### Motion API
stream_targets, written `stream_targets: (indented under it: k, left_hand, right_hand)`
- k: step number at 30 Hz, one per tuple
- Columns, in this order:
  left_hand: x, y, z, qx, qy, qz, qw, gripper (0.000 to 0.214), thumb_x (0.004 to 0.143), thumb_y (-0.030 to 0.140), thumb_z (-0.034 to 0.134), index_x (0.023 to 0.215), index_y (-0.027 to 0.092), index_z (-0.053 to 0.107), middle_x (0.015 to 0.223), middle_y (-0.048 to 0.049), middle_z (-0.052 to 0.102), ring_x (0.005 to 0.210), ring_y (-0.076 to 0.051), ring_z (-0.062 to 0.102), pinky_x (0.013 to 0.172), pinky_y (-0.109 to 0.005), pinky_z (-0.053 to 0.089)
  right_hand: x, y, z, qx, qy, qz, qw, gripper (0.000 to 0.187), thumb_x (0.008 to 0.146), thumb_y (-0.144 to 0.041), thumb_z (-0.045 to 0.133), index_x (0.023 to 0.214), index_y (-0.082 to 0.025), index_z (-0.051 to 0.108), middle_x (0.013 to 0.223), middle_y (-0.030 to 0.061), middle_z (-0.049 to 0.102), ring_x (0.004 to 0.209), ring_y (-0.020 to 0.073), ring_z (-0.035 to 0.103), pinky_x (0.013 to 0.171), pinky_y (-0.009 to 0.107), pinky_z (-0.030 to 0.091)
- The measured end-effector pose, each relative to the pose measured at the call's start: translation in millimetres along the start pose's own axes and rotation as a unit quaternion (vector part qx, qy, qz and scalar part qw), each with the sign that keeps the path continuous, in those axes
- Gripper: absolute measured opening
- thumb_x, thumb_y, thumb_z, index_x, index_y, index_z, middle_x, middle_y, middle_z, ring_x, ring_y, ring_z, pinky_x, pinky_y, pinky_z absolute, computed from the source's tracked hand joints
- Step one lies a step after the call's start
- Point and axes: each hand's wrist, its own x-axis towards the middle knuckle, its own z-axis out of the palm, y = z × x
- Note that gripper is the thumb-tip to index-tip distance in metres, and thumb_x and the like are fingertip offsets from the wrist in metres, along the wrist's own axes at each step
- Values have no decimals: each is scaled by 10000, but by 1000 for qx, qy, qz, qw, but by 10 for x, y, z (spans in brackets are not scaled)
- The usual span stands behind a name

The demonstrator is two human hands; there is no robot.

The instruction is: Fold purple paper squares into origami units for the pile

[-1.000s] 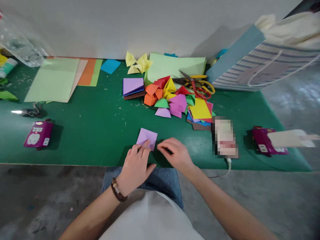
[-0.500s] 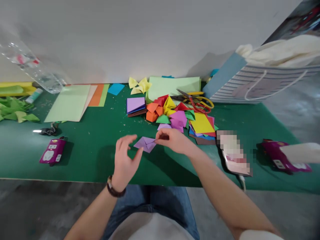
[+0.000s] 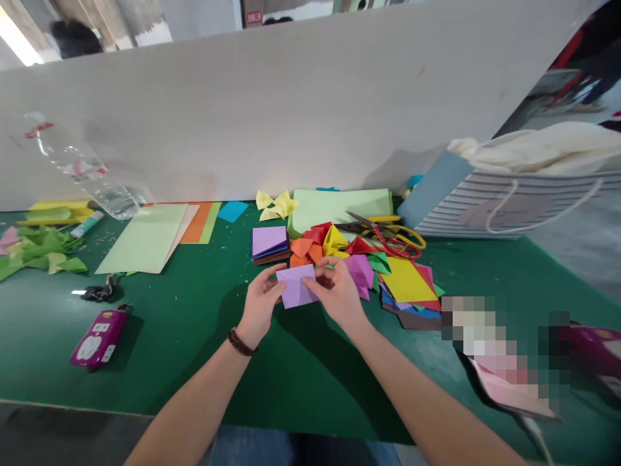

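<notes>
Gripping the folded lilac paper (image 3: 295, 287), left hand (image 3: 259, 304) had joined right hand (image 3: 339, 298). Both pinched it, folded paper pieces (image 3: 332, 243) at 12 o'clock.

Bright, even room light; a burnt-out glare (image 3: 17, 39) sat at the upper left corner. Soft shadows fell from the left hand (image 3: 259, 304) and right hand (image 3: 339, 298) onto the green worktop (image 3: 48, 343). Wide-angle distortion bent the frame's edges; a coarse pixelated block (image 3: 499, 353) obscured the lower right.
</notes>
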Motion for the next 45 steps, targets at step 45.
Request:
stream_targets:
  k: [45]
  left_hand:
    - [-95,61,-26,138,-24,60,988,258,648,353,786,655,126,664,608,6,557,560,-86,462,521,-199,347]
  right_hand:
    - [-108,-190,80,32,-48,-3,998,220,734,-415,668,689,-230,556,676,-14,522,656,142,477,605,268,405]
